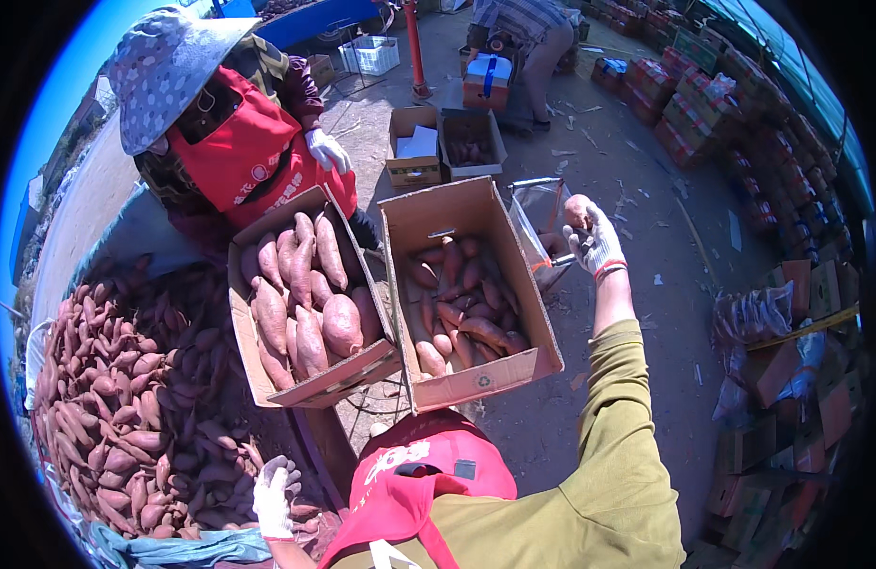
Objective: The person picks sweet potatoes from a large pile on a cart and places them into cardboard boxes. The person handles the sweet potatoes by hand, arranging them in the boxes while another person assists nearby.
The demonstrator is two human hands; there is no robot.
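Note:
My right hand [596,242], in a white knit glove, is stretched out to the right and grips a roundish sweet potato [578,210]. Just below it hangs a clear plastic bag on a metal frame [536,203] with something dark inside. My left hand [273,498], gloved too, hovers at the near edge of a large heap of sweet potatoes [125,427] with nothing visible in it. Before me stand two open cardboard boxes: the left box [366,366] is full of large sweet potatoes [310,291], while the right box [438,395] holds smaller ones [473,313] low down.
Facing me, a person in a sun hat [167,64] and red apron stands behind the left box. Two more cartons [415,171] sit on the ground beyond. Farther back, another person [530,43] bends over a box. Stacked cartons [701,107] line the right side.

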